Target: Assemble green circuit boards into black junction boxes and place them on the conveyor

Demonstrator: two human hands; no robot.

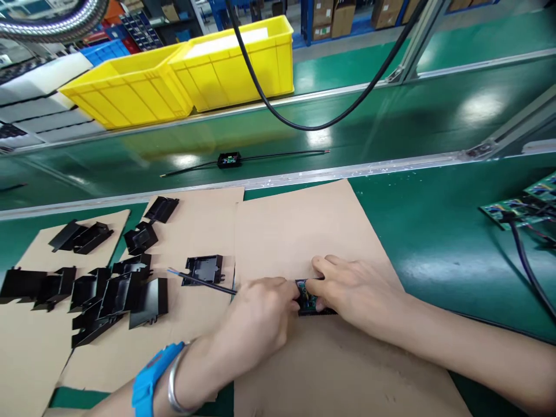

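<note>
A small black plastic case with a green circuit board [307, 300] in it lies on the cardboard between my hands. My left hand [266, 310] is closed at its left end, fingers bent against the case. At the other end my right hand [354, 289] grips the case, with the thumb and fingers pressed down by the board. A black cable [206, 282] with bared wire tips comes out from under my left hand, over an open black case [204, 270]. Another dark cable runs off under my right forearm. My fingers cover much of the case.
Several black cases [119, 294] lie on cardboard sheets [191, 341] at left. Beyond the metal rail, a cased board with cables [229, 160] rests on the green belt. Yellow bins [234, 69] stand behind. A black cable [299, 125] hangs overhead; circuit boards [516, 209] lie at right.
</note>
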